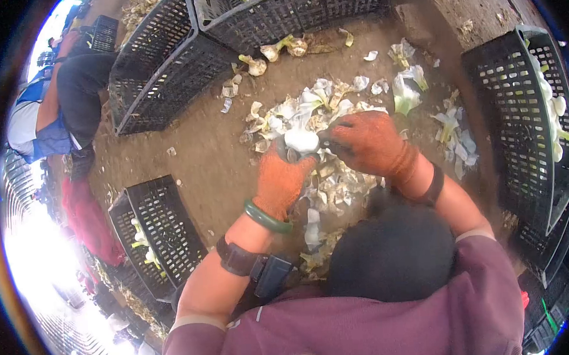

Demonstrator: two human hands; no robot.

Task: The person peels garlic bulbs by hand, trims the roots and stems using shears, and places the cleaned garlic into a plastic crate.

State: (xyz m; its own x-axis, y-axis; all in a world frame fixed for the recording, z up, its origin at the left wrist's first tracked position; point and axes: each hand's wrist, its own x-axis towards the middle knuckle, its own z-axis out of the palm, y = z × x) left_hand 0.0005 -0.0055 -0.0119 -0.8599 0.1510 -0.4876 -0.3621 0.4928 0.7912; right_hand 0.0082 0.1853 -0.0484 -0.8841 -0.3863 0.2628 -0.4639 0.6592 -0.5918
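A white garlic bulb (302,140) is held in my left hand (283,177), which wears an orange glove with dark fingertips. From the right, my right hand (373,143), gloved the same way, reaches the bulb's side with its fingers pressed together; what they grip, if anything, is hidden. Beneath and around both hands lies a pile of garlic skins (335,185) on the brown ground. Beyond the pile are several untrimmed garlic bulbs (254,66) with stems.
Black crates (165,68) stand at the upper left and top. Another crate (163,224) with garlic is at the lower left, and a tall crate (516,104) with white bulbs at the right. Another person (53,114) sits at the far left.
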